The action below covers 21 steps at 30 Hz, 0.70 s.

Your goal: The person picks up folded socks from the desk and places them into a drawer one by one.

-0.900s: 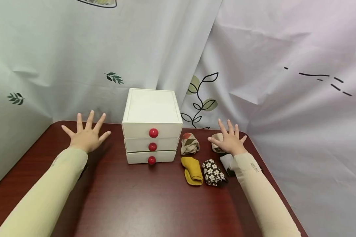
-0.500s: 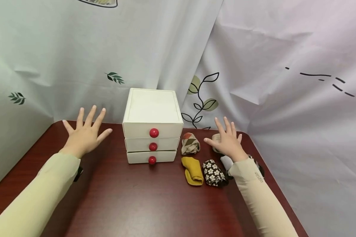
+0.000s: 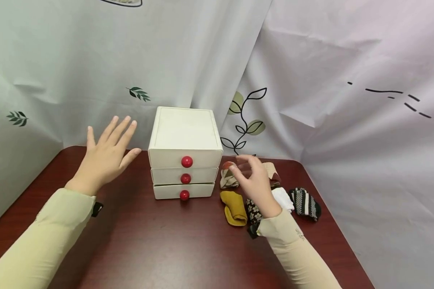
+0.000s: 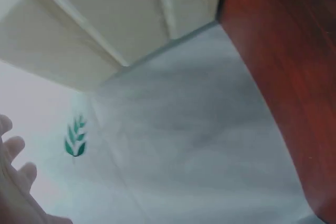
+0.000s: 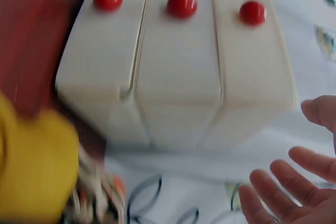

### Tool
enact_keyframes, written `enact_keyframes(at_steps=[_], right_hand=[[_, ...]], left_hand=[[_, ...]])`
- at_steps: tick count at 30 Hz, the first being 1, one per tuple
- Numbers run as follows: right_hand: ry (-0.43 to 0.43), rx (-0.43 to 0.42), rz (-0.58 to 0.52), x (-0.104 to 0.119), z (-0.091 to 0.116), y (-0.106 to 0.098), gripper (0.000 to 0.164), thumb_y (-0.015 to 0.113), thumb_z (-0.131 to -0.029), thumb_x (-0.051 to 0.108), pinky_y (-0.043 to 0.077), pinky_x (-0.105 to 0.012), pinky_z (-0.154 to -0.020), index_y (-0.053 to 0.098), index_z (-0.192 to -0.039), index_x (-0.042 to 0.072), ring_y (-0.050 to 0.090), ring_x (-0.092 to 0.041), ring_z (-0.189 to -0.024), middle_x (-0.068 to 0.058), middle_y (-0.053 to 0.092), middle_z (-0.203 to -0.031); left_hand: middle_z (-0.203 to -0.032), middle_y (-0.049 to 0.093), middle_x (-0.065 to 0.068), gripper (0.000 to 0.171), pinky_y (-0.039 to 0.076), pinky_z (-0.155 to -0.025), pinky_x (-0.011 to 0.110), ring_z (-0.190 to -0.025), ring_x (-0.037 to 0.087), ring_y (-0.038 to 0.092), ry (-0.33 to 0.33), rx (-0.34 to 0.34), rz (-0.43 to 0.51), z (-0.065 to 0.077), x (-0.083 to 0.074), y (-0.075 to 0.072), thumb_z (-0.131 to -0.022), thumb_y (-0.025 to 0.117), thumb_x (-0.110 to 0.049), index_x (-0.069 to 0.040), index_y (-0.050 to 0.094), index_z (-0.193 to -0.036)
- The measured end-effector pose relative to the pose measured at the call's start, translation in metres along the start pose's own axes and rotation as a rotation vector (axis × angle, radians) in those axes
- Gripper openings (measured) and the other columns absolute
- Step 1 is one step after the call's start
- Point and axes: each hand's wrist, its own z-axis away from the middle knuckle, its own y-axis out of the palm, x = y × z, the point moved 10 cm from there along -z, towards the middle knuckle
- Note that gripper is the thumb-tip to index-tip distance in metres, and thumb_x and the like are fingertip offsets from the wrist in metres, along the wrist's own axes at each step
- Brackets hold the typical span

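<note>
A white cabinet [image 3: 186, 128] of 3 drawers with round red knobs stands at the table's back; all its drawers look pushed in. Left of it, my left hand [image 3: 106, 158] is raised with fingers extended, holding nothing. My right hand [image 3: 256, 184] hovers over several folded socks, fingers loosely bent and empty, as the right wrist view also shows. Beneath or around it lie a mustard sock [image 3: 234, 208], a patterned beige sock [image 3: 228, 179], a black flowered sock [image 3: 253, 210] partly covered by the hand, a white sock [image 3: 283, 199], a striped sock [image 3: 305, 203] and a cream-and-brown sock [image 3: 271, 170].
The dark red wooden table [image 3: 173, 241] stretches out in front of the cabinet. A pale curtain [image 3: 311, 80] with leaf prints hangs right behind and at both sides of the table.
My right hand has moved left and toward the patterned beige sock, its spread fingers now bent, uncovering the white and striped socks. My left hand has risen slightly, its middle fingers closer together.
</note>
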Motion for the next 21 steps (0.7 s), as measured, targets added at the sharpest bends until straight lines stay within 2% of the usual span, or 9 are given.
enact_keyframes(at_steps=[5, 8, 12, 15, 21], right_hand=[[0.042, 0.028, -0.130, 0.012, 0.003, 0.028, 0.025, 0.074, -0.095, 0.020, 0.059, -0.034, -0.077, 0.070, -0.116, 0.007, 0.068, -0.019, -0.089, -0.009, 0.072, -0.103], [0.075, 0.045, -0.177, 0.016, 0.005, 0.044, 0.024, 0.073, -0.095, 0.020, 0.057, -0.033, -0.079, 0.072, -0.116, 0.008, 0.068, -0.020, -0.090, -0.006, 0.072, -0.101], [0.136, 0.113, -0.342, 0.020, 0.003, 0.071, 0.026, 0.069, -0.098, 0.017, 0.060, -0.044, -0.082, 0.070, -0.119, 0.001, 0.069, -0.034, -0.093, -0.015, 0.072, -0.105], [0.218, 0.167, -0.464, 0.020, 0.000, 0.090, 0.029, 0.065, -0.100, 0.018, 0.062, -0.045, -0.080, 0.069, -0.119, -0.003, 0.070, -0.040, -0.093, -0.021, 0.072, -0.107], [0.357, 0.223, -0.585, 0.020, -0.003, 0.116, 0.033, 0.063, -0.102, 0.024, 0.063, -0.035, -0.076, 0.070, -0.113, -0.006, 0.073, -0.026, -0.083, -0.023, 0.073, -0.104]], left_hand=[[-0.170, 0.017, 0.005, 0.069, -0.008, -0.119, 0.069, -0.156, 0.024, 0.012, 0.066, 0.004, 0.008, -0.005, -0.019, -0.004, -0.108, 0.045, -0.043, -0.018, 0.016, -0.164], [-0.169, 0.019, 0.005, 0.069, -0.005, -0.120, 0.067, -0.156, 0.024, 0.016, 0.096, 0.014, 0.011, -0.008, -0.027, -0.003, -0.107, 0.048, -0.042, -0.017, 0.018, -0.164], [-0.168, 0.024, 0.004, 0.068, -0.004, -0.121, 0.064, -0.154, 0.024, 0.021, 0.108, 0.029, 0.005, -0.011, -0.032, 0.000, -0.107, 0.047, -0.042, -0.017, 0.020, -0.164], [-0.167, 0.027, 0.004, 0.065, -0.005, -0.123, 0.061, -0.153, 0.025, 0.024, 0.102, 0.050, 0.005, -0.012, -0.032, 0.003, -0.108, 0.044, -0.043, -0.016, 0.022, -0.163], [-0.166, 0.029, 0.004, 0.061, -0.005, -0.124, 0.058, -0.153, 0.026, 0.023, 0.092, 0.107, 0.005, -0.015, -0.028, 0.010, -0.110, 0.038, -0.043, -0.016, 0.025, -0.163]])
